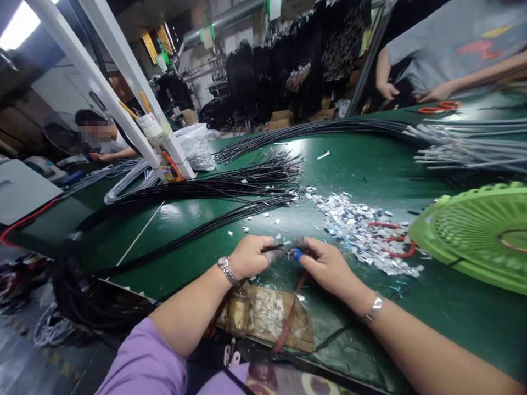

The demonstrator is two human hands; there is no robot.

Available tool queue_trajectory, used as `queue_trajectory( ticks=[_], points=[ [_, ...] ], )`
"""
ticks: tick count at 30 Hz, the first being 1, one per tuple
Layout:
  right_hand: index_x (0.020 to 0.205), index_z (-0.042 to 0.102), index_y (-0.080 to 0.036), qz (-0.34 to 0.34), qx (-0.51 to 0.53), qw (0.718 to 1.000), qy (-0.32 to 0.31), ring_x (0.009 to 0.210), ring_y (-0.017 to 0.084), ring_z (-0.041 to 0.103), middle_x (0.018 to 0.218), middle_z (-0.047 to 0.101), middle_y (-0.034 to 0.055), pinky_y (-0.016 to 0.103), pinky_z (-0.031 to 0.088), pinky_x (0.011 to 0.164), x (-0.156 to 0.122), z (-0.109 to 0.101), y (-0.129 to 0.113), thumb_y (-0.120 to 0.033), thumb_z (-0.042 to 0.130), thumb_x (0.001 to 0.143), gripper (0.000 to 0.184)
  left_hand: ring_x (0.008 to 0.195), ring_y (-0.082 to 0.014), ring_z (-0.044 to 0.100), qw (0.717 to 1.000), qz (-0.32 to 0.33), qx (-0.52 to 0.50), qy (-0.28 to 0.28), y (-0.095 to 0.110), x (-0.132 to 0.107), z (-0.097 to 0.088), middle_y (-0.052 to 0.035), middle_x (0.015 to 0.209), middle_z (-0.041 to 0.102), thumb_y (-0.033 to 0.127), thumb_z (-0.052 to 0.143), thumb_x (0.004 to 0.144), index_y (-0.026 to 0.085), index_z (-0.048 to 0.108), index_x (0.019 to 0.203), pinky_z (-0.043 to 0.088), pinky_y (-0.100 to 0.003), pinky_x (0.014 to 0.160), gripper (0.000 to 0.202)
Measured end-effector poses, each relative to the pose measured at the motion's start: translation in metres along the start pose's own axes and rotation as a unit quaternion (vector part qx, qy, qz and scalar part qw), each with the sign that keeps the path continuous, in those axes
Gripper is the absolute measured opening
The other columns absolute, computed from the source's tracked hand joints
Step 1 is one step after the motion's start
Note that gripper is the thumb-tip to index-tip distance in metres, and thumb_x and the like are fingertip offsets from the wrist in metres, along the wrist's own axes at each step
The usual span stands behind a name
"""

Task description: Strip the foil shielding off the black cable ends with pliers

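My left hand (254,257) is closed in a pinch on the end of a black cable (276,247), whose silvery tip points to the right. Close by on the right, my right hand (323,262) is also closed, its fingertips meeting near that tip; blue tape wraps its thumb. What the right fingers grip is too small to make out. Both hands hover over the green table, just above a worn, tape-covered board (275,312). A red strap (291,318) runs down across the board from near the right hand.
Black cable bundles (230,186) lie behind and left. Silvery foil scraps (358,230) and red-handled scissors (405,247) are right of my hands, beside a green fan (477,236). Grey cables (465,145) lie far right. A white post (135,82) rises at left. Two other people sit across the table.
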State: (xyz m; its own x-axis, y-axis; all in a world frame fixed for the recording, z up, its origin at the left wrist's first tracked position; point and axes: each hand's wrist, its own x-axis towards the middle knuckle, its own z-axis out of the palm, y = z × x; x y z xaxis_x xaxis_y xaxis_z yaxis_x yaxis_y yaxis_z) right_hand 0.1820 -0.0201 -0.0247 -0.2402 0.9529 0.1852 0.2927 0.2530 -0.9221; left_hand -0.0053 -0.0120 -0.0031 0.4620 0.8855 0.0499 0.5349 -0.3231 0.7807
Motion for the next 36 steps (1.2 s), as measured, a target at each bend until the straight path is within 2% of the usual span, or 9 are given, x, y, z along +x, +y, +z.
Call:
queue_trajectory(
  ticks=[4,7,11,15,19,27,30,34,36],
  points=[
    [0.054,0.047,-0.021,0.167,0.139,0.974,-0.064,0.042,0.008,0.031,0.047,0.040,-0.0057,0.022,0.022,0.039,0.002,0.005,0.000,-0.036,0.055,0.068,0.022,0.060,-0.0117,0.047,0.986,0.087,0.143,-0.010,-0.002,-0.002,-0.002,-0.0012,0.063,0.059,0.027,0.055,0.079,0.017,0.063,0.069,0.032,-0.023,0.057,0.016],
    [0.057,0.049,-0.020,0.227,0.201,0.950,-0.078,0.038,0.006,0.026,0.046,0.041,-0.0065,0.021,0.016,0.037,0.003,0.006,-0.002,-0.041,0.061,0.065,0.026,0.060,-0.0120,0.048,0.991,0.077,0.112,-0.016,-0.004,0.000,-0.003,-0.0014,0.064,0.059,0.029,0.055,0.080,0.017,0.063,0.071,0.033,-0.022,0.057,0.017],
    [0.061,0.051,-0.019,0.179,0.211,0.960,-0.050,0.040,0.006,0.028,0.049,0.044,-0.0059,0.022,0.019,0.038,0.002,0.002,-0.006,-0.055,0.065,0.065,0.039,0.054,-0.0104,0.046,0.999,0.017,-0.013,-0.028,-0.006,0.003,-0.005,0.0008,0.059,0.056,0.034,0.053,0.081,0.016,0.061,0.073,0.035,-0.021,0.054,0.021],
    [0.069,0.057,-0.020,0.106,0.173,0.979,-0.030,0.046,0.010,0.039,0.050,0.046,-0.0052,0.023,0.032,0.042,0.001,-0.002,-0.008,-0.059,0.065,0.067,0.040,0.055,-0.0097,0.043,1.000,0.015,-0.014,-0.017,-0.006,0.003,-0.006,0.0015,0.058,0.052,0.036,0.055,0.079,0.015,0.060,0.070,0.033,-0.020,0.053,0.023],
    [0.074,0.059,-0.021,0.064,0.154,0.985,-0.041,0.062,0.016,0.054,0.064,0.059,-0.0006,0.027,0.045,0.057,0.003,-0.002,-0.004,-0.056,0.069,0.064,0.038,0.056,-0.0095,0.041,0.998,0.032,0.049,-0.015,-0.007,0.001,-0.006,0.0019,0.059,0.052,0.036,0.056,0.080,0.015,0.062,0.071,0.031,-0.020,0.053,0.024],
    [0.066,0.055,-0.021,-0.010,0.037,0.996,-0.079,0.058,0.015,0.046,0.059,0.052,-0.0026,0.027,0.038,0.055,-0.001,-0.003,-0.002,-0.027,0.057,0.065,0.006,0.055,-0.0104,0.044,0.990,0.050,0.113,-0.070,-0.003,-0.001,-0.006,0.0015,0.058,0.055,0.033,0.057,0.079,0.016,0.064,0.070,0.032,-0.020,0.054,0.020],
    [0.064,0.052,-0.021,0.020,0.051,0.997,-0.055,0.056,0.014,0.043,0.057,0.048,-0.0035,0.026,0.036,0.052,-0.003,0.002,-0.003,-0.024,0.053,0.062,0.004,0.056,-0.0099,0.044,0.988,0.066,0.100,-0.097,-0.002,-0.001,-0.007,0.0019,0.059,0.054,0.030,0.056,0.079,0.016,0.063,0.071,0.032,-0.019,0.054,0.018],
    [0.066,0.052,-0.020,0.114,0.117,0.986,-0.006,0.057,0.013,0.044,0.061,0.051,-0.0023,0.026,0.036,0.051,-0.002,0.010,-0.003,-0.023,0.052,0.057,0.009,0.056,-0.0093,0.043,0.987,0.087,0.078,-0.114,-0.003,0.000,-0.007,0.0023,0.059,0.052,0.028,0.056,0.078,0.015,0.061,0.068,0.032,-0.019,0.055,0.017],
    [0.065,0.051,-0.020,0.172,0.169,0.970,-0.009,0.050,0.011,0.038,0.057,0.048,-0.0039,0.024,0.030,0.045,-0.001,0.011,-0.003,-0.023,0.054,0.054,0.011,0.056,-0.0093,0.044,0.989,0.085,0.053,-0.108,-0.004,0.001,-0.006,0.0020,0.058,0.052,0.027,0.057,0.077,0.015,0.059,0.066,0.032,-0.020,0.055,0.017]
  ],
)
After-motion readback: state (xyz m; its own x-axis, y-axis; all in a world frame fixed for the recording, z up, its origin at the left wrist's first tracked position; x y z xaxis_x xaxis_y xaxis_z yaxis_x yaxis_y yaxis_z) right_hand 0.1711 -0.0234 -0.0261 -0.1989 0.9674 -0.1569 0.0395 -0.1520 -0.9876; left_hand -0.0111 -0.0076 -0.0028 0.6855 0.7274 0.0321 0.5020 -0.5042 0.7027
